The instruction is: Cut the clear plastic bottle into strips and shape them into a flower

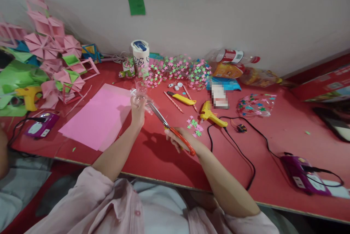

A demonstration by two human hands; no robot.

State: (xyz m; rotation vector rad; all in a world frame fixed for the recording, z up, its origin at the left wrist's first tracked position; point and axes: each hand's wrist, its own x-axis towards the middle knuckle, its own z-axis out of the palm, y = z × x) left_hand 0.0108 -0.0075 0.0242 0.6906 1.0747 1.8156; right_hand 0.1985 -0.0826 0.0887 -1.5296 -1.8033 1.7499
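My right hand (pixel 176 139) is wrapped round the orange handles of a pair of scissors (pixel 160 114), whose blades point up and left. The blade tips reach a clear plastic bottle piece (pixel 140 89); I cannot tell whether they touch it. Closed round that clear piece is my left hand (pixel 138 107), above the right edge of the pink paper sheets (pixel 98 117). Right of the blades lie a yellow box cutter (pixel 182 98) and two striped pencils (pixel 175 102). Small green and pink paper stars (pixel 195 127) are scattered beyond my right hand.
A yellow glue gun (pixel 213 115) lies at right, its black cord running to a purple power box (pixel 304 175). Star-covered clear bottles (pixel 177 69) and a white tumbler (pixel 140 58) stand by the wall. Folded pink paper shapes (pixel 51 40) pile up at left, near another person's arm.
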